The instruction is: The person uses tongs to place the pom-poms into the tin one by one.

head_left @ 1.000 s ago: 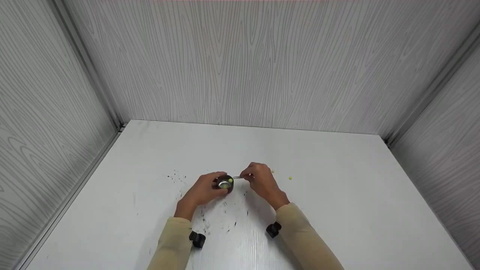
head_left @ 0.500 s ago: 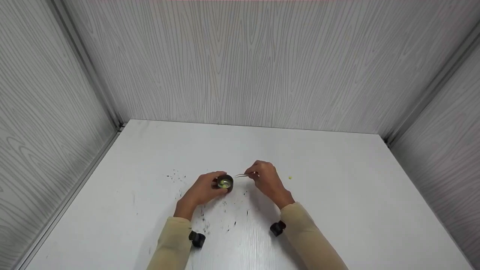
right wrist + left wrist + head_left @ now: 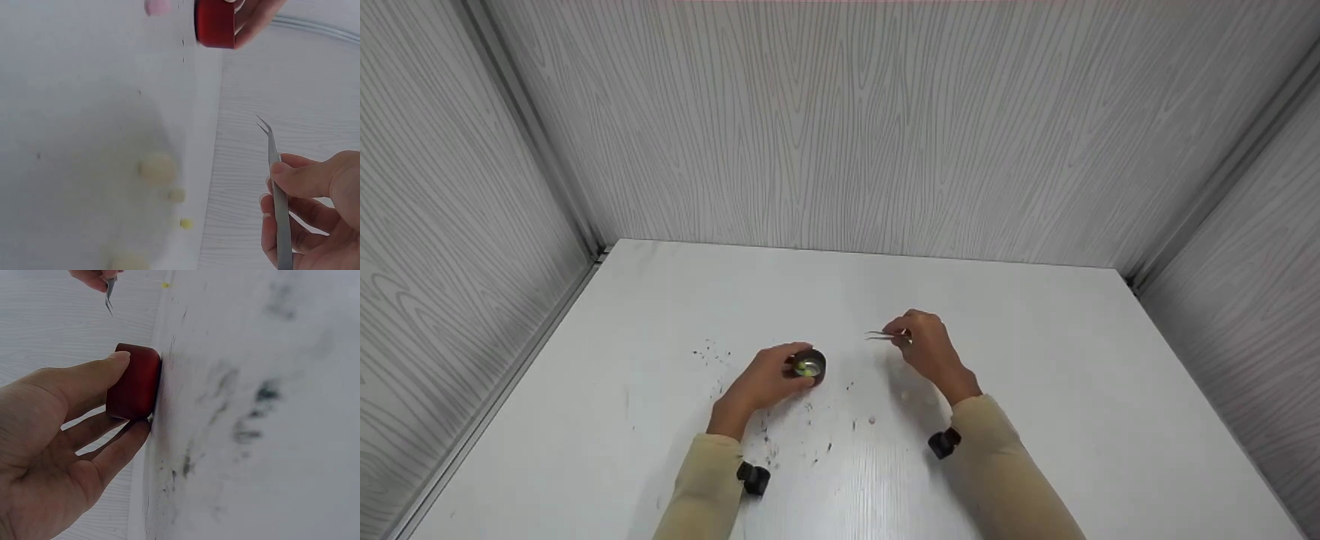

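Note:
My left hand (image 3: 769, 379) holds a small round cup (image 3: 820, 375) at the table surface, thumb and fingers around its side. Its outer wall is red in the left wrist view, where the cup (image 3: 135, 382) has its base against the table. Yellow-green beads (image 3: 805, 369) lie inside it. To the right, my right hand (image 3: 931, 349) pinches metal tweezers (image 3: 877, 335) above the table. The bent tips of the tweezers (image 3: 271, 140) stand slightly apart with nothing between them, pointing left toward the cup but away from it.
On the white table (image 3: 1035, 337) lie a pink bead (image 3: 157, 7), a large pale bead (image 3: 158, 169), a smaller pale bead (image 3: 176, 195) and a yellow bead (image 3: 186, 223). Dark smudges (image 3: 769, 442) mark the table near the left wrist. Wood-grain panels (image 3: 840, 127) enclose it.
The tweezers have drawn away from the cup, right and upward, with the right hand. A yellow-green bead at their tips is now in the cup. The left hand stays put.

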The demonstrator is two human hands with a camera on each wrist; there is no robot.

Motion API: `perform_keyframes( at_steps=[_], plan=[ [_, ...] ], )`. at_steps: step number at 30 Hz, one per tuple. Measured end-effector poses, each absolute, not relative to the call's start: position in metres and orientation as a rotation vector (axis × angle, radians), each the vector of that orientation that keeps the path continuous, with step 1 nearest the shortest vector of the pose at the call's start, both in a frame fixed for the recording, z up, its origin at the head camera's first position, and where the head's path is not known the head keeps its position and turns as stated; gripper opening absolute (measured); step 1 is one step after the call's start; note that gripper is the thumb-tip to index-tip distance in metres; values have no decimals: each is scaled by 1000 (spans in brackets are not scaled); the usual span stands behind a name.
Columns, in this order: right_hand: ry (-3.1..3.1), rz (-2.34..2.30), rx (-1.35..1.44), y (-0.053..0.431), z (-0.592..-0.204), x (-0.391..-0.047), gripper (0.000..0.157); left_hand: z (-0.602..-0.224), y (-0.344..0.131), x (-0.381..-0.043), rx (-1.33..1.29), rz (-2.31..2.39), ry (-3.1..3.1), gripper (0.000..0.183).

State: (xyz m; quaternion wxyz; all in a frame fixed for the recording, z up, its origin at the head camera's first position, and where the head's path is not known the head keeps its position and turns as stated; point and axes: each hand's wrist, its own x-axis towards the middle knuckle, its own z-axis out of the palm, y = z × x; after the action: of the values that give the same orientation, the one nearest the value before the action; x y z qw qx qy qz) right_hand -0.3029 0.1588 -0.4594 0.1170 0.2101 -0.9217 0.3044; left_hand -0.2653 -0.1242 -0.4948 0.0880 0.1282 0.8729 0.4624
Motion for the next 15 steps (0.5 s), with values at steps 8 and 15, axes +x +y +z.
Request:
perform_keyframes(
  at_steps=[8,15],
  plan=[
    [-2764,845,569,181,-460,-311,19,-496,-123,-264,363,1387,2600,58],
    [-2803,828,499,199,-462,-314,21,-497,-124,-265,389,1371,2609,58]
  ],
)
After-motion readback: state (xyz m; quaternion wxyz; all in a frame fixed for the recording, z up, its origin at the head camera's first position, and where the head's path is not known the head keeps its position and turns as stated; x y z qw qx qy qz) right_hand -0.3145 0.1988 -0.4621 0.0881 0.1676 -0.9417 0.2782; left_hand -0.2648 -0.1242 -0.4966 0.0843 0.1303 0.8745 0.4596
